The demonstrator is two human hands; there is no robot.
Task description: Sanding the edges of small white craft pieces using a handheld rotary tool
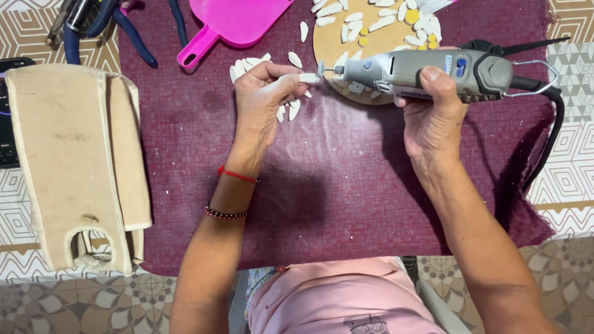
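Note:
My left hand (263, 99) pinches a small white petal-shaped piece (309, 78) between thumb and fingers. My right hand (433, 114) grips a grey rotary tool (427, 73) held sideways, its small grinding tip (321, 68) touching the white piece. Both hands hover over a dark red cloth (334, 185). More white petal pieces (291, 111) lie scattered under and around my left hand.
A round wooden disc (328, 43) carries several white and yellow pieces. A pink scoop (229, 25) and blue-handled pliers (133, 40) lie at the back. A beige wooden house shape (74, 161) stands on the left. The tool's black cord (550, 136) runs down the right.

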